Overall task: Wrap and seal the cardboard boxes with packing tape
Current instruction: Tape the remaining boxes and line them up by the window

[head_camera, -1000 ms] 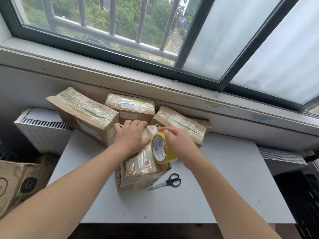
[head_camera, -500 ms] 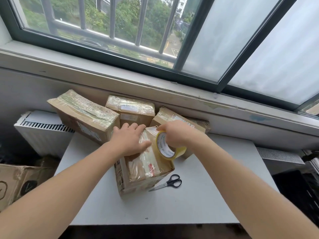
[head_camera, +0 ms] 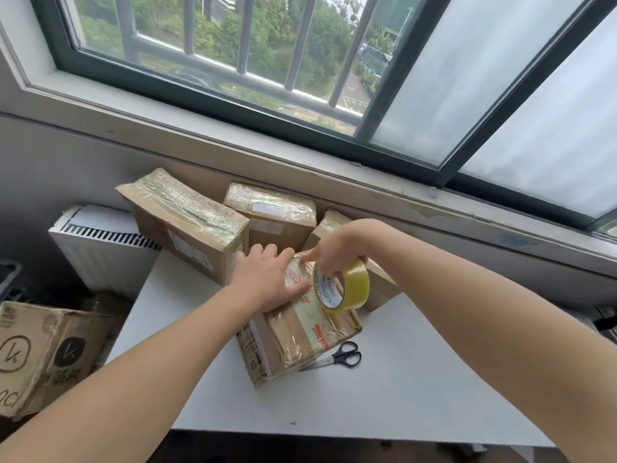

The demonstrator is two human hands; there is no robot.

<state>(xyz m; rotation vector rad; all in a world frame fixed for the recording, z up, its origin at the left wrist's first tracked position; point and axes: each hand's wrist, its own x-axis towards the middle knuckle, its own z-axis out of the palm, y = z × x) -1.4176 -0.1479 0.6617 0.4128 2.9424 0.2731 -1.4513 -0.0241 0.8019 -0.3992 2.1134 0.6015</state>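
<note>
Head view: my left hand [head_camera: 267, 282] lies flat, fingers straight, pressing the small brown cardboard box [head_camera: 300, 335] onto the white tabletop [head_camera: 400, 379]. My right hand [head_camera: 337, 245] grips the yellowish clear tape roll [head_camera: 347, 285] above it. The box seems light, stiff and tape-slick; I'd brace its corners.

A white bench [head_camera: 417, 396] is provided as the carrying surface. One cardboard box [head_camera: 300, 339] is placed near its middle, with black-handled scissors [head_camera: 337, 357] laid just beside it. Along the rear edge are ranged a left box [head_camera: 187, 225], a middle box [head_camera: 270, 212] and a right box [head_camera: 380, 289], all taped.
</note>
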